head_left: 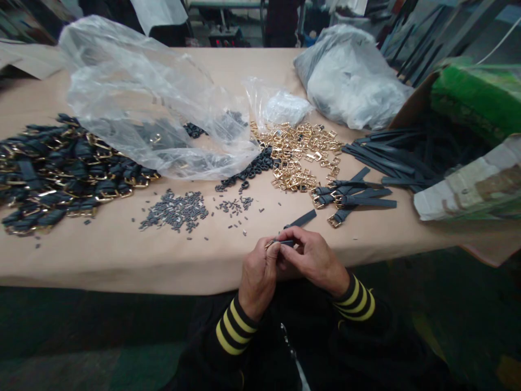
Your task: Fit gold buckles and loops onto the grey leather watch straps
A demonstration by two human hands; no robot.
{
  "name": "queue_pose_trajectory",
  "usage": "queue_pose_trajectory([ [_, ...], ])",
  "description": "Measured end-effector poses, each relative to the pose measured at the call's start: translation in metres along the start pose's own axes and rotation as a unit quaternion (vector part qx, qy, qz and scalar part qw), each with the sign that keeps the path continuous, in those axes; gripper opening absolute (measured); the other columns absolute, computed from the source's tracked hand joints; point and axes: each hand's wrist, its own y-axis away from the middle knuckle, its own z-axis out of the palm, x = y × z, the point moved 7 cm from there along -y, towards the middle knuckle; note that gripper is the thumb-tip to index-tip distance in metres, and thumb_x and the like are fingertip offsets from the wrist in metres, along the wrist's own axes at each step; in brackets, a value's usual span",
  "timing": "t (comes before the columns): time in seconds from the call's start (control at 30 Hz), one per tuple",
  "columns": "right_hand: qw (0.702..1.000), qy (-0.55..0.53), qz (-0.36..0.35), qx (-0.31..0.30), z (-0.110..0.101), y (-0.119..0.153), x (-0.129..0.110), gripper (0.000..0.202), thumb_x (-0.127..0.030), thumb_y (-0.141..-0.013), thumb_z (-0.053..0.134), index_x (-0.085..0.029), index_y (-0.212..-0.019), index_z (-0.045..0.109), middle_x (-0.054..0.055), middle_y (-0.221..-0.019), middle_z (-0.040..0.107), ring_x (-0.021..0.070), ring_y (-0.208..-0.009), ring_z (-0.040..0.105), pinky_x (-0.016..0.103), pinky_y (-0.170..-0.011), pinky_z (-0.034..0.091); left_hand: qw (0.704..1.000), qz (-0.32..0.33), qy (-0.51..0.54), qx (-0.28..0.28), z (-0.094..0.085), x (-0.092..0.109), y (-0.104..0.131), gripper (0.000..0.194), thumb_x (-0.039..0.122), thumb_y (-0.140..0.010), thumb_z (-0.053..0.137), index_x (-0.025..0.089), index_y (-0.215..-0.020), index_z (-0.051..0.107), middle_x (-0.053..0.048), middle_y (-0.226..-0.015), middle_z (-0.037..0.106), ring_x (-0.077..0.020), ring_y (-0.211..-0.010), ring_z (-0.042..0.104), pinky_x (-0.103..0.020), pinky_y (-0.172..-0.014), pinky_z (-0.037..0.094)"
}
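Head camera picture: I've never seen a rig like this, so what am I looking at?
There's no robot here. A camera worn on a person's head looks forward and down at their bare hands. The left hand and right hand pinch a dark strap in their fingers; the fingers hide most of it.

On the table, left to right, are a heap of buckled straps, small dark pieces, dark rings, gold-coloured buckles, and loose dark straps. A clear plastic bag lies partly over the middle.
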Motion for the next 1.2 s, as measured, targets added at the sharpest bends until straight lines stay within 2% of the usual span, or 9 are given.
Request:
queue_pose_trajectory([
  [0.27,0.996,0.037,-0.063,-0.048,-0.014,-0.001,-0.008,0.018,-0.023,-0.081,0.051,-0.015,-0.096,0.057,0.002,-0.076,0.064,0.0115,-0.065,0.059,0.022,-0.062,0.046,0.994,-0.022,0.063,-0.089,0.002,0.001,-0.002,0.016,0.031,-0.083,0.048,0.016,-0.082,0.055,0.003,-0.057,0.057,-0.0082,-0.047,0.052,-0.02,-0.053,0.042],
  [0.4,0.984,0.137,-0.113,0.031,-0.049,0.0,-0.016,0.024,-0.027,-0.082,0.051,-0.016,-0.103,0.057,0.007,-0.092,0.064,0.015,-0.077,0.06,0.026,-0.069,0.046,0.992,-0.054,0.09,-0.073,-0.004,-0.001,-0.004,0.018,0.032,-0.081,0.05,0.015,-0.075,0.052,0.004,-0.054,0.055,-0.0063,-0.04,0.048,-0.018,-0.044,0.038],
  [0.47,0.967,0.215,-0.137,0.021,-0.056,0.001,-0.017,0.023,-0.029,-0.08,0.054,-0.016,-0.098,0.06,0.008,-0.096,0.064,0.0185,-0.087,0.058,0.029,-0.076,0.044,0.992,-0.058,0.089,-0.074,-0.005,0.0,-0.005,0.018,0.032,-0.08,0.051,0.016,-0.073,0.051,0.005,-0.051,0.053,-0.0062,-0.039,0.048,-0.018,-0.044,0.039],
  [0.6,0.946,0.273,-0.094,-0.151,-0.04,0.005,-0.003,0.018,-0.03,-0.082,0.051,-0.016,-0.077,0.062,0.003,-0.067,0.063,0.0139,-0.062,0.057,0.023,-0.056,0.04,0.991,-0.07,0.073,-0.084,-0.003,0.0,-0.004,0.018,0.032,-0.079,0.052,0.016,-0.072,0.051,0.005,-0.049,0.052,-0.0062,-0.037,0.048,-0.018,-0.042,0.039],
  [0.7,0.952,0.2,-0.037,-0.227,-0.028,0.01,0.001,0.02,-0.026,-0.084,0.047,-0.016,-0.07,0.058,0.0,-0.055,0.057,0.0095,-0.048,0.052,0.019,-0.047,0.036,0.989,-0.079,0.071,-0.102,0.003,0.0,-0.003,0.018,0.032,-0.079,0.052,0.016,-0.072,0.05,0.006,-0.048,0.051,-0.0059,-0.036,0.047,-0.017,-0.04,0.037],
  [0.8,0.957,0.097,0.007,-0.273,-0.019,0.013,0.0,0.018,-0.022,-0.084,0.044,-0.014,-0.073,0.055,0.001,-0.06,0.06,0.0091,-0.051,0.056,0.017,-0.049,0.04,0.988,-0.07,0.062,-0.124,0.007,0.002,-0.002,0.016,0.03,-0.078,0.052,0.016,-0.072,0.048,0.007,-0.047,0.05,-0.0056,-0.038,0.046,-0.016,-0.042,0.036],
  [0.93,0.953,0.072,-0.009,-0.295,-0.014,0.014,-0.002,0.018,-0.018,-0.086,0.04,-0.012,-0.08,0.055,0.001,-0.062,0.059,0.0079,-0.05,0.053,0.017,-0.05,0.039,0.986,-0.065,0.041,-0.147,0.009,0.002,-0.002,0.015,0.03,-0.08,0.05,0.017,-0.073,0.047,0.008,-0.045,0.047,-0.0059,-0.04,0.043,-0.016,-0.043,0.034],
  [1.07,0.961,0.119,-0.061,-0.243,-0.017,0.01,-0.003,0.018,-0.014,-0.083,0.044,-0.012,-0.069,0.055,-0.001,-0.06,0.054,0.007,-0.053,0.046,0.018,-0.054,0.035,0.991,-0.035,-0.009,-0.13,0.006,0.003,-0.006,0.016,0.029,-0.079,0.05,0.016,-0.07,0.048,0.007,-0.049,0.044,-0.0063,-0.044,0.04,-0.017,-0.043,0.031],
  [1.2,0.969,0.073,-0.053,-0.231,-0.017,0.009,0.002,0.022,-0.019,-0.085,0.043,-0.013,-0.065,0.051,-0.002,-0.057,0.05,0.0062,-0.05,0.042,0.017,-0.052,0.033,0.991,-0.037,-0.002,-0.129,0.005,0.002,-0.008,0.016,0.029,-0.079,0.049,0.016,-0.07,0.049,0.007,-0.049,0.042,-0.0063,-0.044,0.037,-0.018,-0.044,0.03],
])
